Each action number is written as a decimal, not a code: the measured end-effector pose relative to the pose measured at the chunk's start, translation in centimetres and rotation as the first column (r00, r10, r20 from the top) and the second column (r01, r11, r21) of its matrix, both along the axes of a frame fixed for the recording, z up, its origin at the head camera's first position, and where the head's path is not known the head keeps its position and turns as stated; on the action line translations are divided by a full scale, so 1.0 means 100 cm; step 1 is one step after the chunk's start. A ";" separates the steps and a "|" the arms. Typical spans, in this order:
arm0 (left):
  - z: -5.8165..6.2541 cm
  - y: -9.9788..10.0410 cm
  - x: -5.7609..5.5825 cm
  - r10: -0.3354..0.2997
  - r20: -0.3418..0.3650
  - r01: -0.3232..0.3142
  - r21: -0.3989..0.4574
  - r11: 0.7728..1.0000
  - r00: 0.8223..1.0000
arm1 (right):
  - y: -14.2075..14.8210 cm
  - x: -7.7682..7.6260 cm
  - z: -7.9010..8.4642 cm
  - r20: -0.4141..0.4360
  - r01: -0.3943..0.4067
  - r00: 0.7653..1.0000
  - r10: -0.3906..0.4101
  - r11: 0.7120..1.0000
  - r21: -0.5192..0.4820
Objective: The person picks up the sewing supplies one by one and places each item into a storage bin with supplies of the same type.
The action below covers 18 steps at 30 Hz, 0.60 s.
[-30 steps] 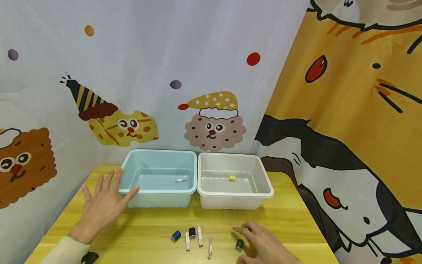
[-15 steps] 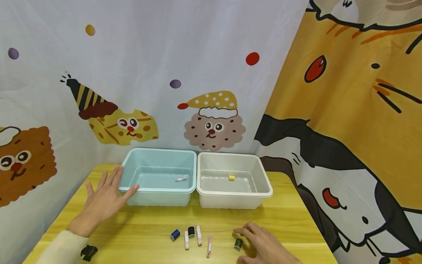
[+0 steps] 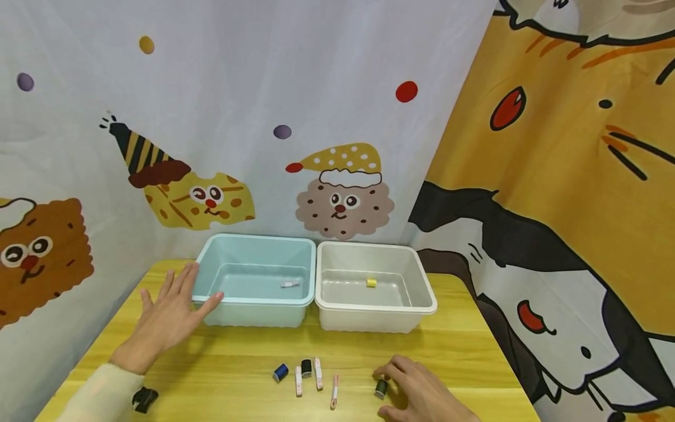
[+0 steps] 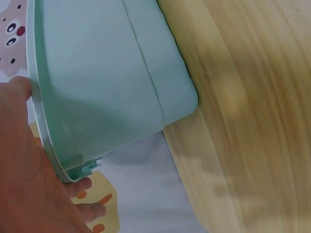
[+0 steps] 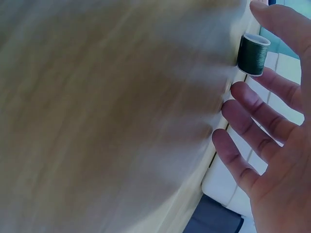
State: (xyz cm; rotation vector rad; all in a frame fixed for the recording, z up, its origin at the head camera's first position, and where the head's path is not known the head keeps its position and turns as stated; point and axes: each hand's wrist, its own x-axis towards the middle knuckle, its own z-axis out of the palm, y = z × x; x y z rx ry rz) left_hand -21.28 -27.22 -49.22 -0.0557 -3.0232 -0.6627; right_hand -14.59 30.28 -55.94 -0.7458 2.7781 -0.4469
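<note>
Right hand (image 3: 422,390) — green spool (image 5: 253,55) just beside

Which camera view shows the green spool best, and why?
The right wrist view: there the green spool appears largest, with its white rim clearly visible. The head view shows it small and dark, beside the right hand. The left wrist view does not show it.

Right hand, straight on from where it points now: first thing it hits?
Probably the dark green thread spool, in the gap between the right hand's thumb and index finger. Whether the index finger touches it isn't clear.
</note>
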 end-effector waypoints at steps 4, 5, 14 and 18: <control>0.000 0.000 0.000 0.001 -0.004 -0.002 -0.006 1.000 1.000 | 0.000 -0.002 -0.002 -0.020 -0.017 1.000 0.017 1.000 -0.013; 0.000 0.000 0.000 0.001 -0.003 -0.001 -0.007 1.000 1.000 | 0.000 -0.003 -0.002 -0.022 -0.023 1.000 0.022 1.000 -0.015; -0.001 0.001 0.002 0.002 0.002 -0.002 -0.008 1.000 1.000 | 0.000 -0.005 -0.005 -0.036 -0.040 0.999 0.040 0.999 -0.011; 0.001 0.002 0.000 0.002 -0.007 -0.002 -0.014 1.000 1.000 | -0.001 -0.006 -0.003 -0.016 -0.025 1.000 0.024 1.000 -0.016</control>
